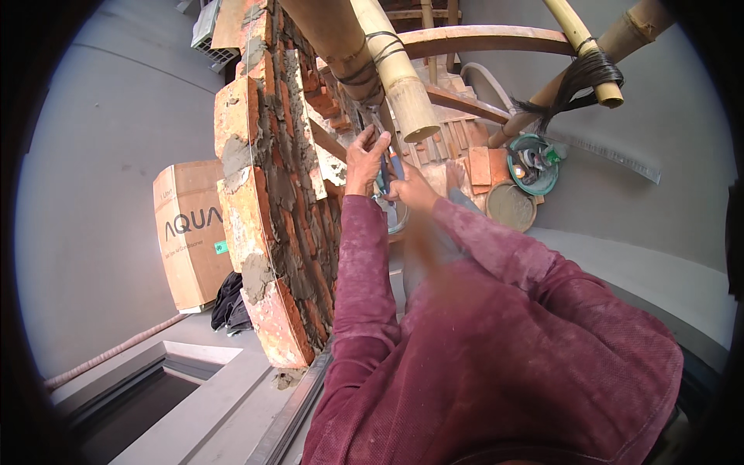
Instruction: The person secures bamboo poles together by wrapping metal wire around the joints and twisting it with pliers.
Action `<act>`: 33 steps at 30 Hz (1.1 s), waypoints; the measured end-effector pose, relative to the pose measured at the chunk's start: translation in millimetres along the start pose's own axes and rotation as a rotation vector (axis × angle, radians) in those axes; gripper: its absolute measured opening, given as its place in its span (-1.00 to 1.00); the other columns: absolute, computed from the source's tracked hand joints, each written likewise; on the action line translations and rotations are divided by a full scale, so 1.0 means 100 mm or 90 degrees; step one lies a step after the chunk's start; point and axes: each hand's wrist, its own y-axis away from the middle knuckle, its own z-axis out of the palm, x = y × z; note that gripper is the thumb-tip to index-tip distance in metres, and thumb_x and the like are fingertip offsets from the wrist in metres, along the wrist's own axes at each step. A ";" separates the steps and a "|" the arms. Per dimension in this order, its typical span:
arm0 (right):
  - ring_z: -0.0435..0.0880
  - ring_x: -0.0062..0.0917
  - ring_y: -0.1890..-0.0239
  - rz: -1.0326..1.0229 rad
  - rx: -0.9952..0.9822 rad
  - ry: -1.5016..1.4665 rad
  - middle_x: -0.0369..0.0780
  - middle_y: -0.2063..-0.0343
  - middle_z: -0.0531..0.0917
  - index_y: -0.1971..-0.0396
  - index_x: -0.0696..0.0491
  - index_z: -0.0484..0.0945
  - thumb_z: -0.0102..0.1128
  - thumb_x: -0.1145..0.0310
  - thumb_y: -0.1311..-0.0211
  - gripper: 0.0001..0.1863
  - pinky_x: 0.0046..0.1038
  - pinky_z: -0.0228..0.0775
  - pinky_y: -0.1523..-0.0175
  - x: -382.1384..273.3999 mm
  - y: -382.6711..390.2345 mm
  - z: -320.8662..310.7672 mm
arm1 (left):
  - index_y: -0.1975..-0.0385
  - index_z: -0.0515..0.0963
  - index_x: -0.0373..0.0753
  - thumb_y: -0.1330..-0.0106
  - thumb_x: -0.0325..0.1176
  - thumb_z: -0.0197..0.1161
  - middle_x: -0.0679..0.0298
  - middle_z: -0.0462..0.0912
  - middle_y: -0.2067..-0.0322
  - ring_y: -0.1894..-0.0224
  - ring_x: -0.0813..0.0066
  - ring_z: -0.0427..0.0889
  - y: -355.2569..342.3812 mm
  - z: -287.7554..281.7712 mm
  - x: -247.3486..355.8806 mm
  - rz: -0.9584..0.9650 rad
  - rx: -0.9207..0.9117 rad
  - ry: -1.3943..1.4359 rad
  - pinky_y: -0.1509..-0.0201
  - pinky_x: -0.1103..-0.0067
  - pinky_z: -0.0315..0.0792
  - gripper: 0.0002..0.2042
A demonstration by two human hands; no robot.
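My right hand (413,189) is closed on the handles of pliers (397,165) with blue and orange grips. Their jaws point up and away, toward the lower end of a brown bamboo pole (335,37). Beside the jaws, the thumb and fingers of my left hand (363,161) are pinched together; what they hold is too small to make out. A paler bamboo pole (408,99) lies against the brown one, bound to it with dark ties. Left of my left hand runs a brick wall (291,205) with rough grey mortar.
A cardboard box (188,236) and a dark cloth (231,304) lie left of the wall. At right are a teal basin (547,183) of items, a round container of grey mix (511,207) and bricks (480,165). Another bamboo pole (535,116) with black strapping (587,77) crosses upper right.
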 end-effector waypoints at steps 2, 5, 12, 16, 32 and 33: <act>0.44 -0.36 -0.16 -0.004 -0.036 -0.169 -0.09 -0.15 0.39 -0.31 0.13 0.03 -0.12 0.68 0.14 -0.17 -0.33 0.52 -0.02 0.02 -0.04 0.04 | -0.16 0.33 -0.51 -0.15 -0.26 0.39 0.03 0.55 0.00 0.05 0.42 0.57 -0.04 -0.08 0.04 0.008 -0.014 -0.012 -0.03 0.57 0.44 -0.36; 0.36 -0.36 -0.23 -0.018 -0.066 -0.254 -0.14 -0.18 0.34 -0.38 0.05 -0.11 -0.08 0.67 0.13 -0.07 -0.37 0.46 -0.08 0.03 -0.07 0.09 | -0.14 0.37 -0.49 -0.13 -0.30 0.41 0.06 0.58 0.04 0.09 0.46 0.58 -0.06 -0.15 0.09 0.012 -0.016 -0.063 0.01 0.59 0.45 -0.39; 0.18 -0.30 -0.34 -0.024 -0.094 -0.276 -0.10 -0.33 0.08 -0.41 0.00 -0.26 -0.08 0.67 0.15 0.01 -0.30 0.31 -0.28 0.01 -0.04 0.21 | -0.16 0.36 -0.47 -0.09 -0.25 0.44 0.06 0.61 0.09 0.10 0.43 0.59 -0.09 -0.27 0.12 0.024 -0.042 -0.126 0.01 0.57 0.45 -0.33; 0.16 -0.30 -0.35 -0.027 -0.109 -0.282 -0.11 -0.36 0.03 -0.41 0.00 -0.24 -0.08 0.67 0.16 0.01 -0.34 0.30 -0.28 -0.09 -0.03 0.25 | -0.18 0.33 -0.48 -0.06 -0.19 0.45 0.02 0.60 0.08 0.08 0.38 0.59 0.00 -0.24 0.38 0.000 -0.050 -0.184 -0.02 0.55 0.45 -0.27; 0.59 -0.43 0.28 -0.096 0.153 0.035 -0.15 0.31 0.55 0.02 0.12 0.36 0.12 0.40 -0.21 -0.66 -0.39 0.45 0.21 0.38 -0.35 0.45 | -0.11 0.40 -0.50 -0.04 -0.30 0.43 0.01 0.59 0.09 0.05 0.36 0.56 -0.05 -0.32 0.25 0.054 -0.054 -0.144 -0.05 0.52 0.44 -0.36; 0.59 -0.48 0.33 -0.014 0.129 0.015 -0.17 0.35 0.55 0.10 0.13 0.39 0.12 0.38 -0.23 -0.73 -0.41 0.45 0.27 0.25 -0.29 0.49 | -0.12 0.39 -0.50 -0.05 -0.30 0.43 0.01 0.58 0.08 0.03 0.36 0.55 -0.07 -0.36 0.18 0.068 -0.051 -0.148 -0.06 0.51 0.44 -0.36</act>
